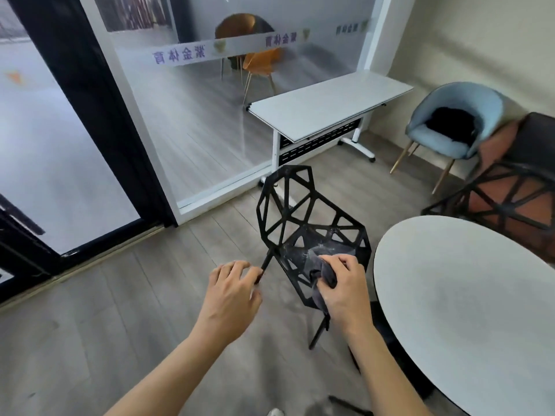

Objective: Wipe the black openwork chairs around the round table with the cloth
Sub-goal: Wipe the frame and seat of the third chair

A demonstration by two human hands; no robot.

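A black openwork chair (pixel 300 211) stands on the wood floor just left of the round white table (pixel 468 301). My right hand (pixel 345 289) grips a dark grey cloth (pixel 326 274) and presses it onto the chair's dusty seat. My left hand (pixel 232 291) hovers at the seat's left edge, its fingertips curled around a thin black leg or strut of the chair. A second black openwork chair (pixel 507 202) stands beyond the table at the right.
A white rectangular folding table (pixel 327 106) stands against the glass partition behind the chair. A blue armchair (pixel 450 127) with something black on its seat sits in the right corner. A black-framed glass door (pixel 60 139) is at left. Orange chairs (pixel 258 64) show through the glass.
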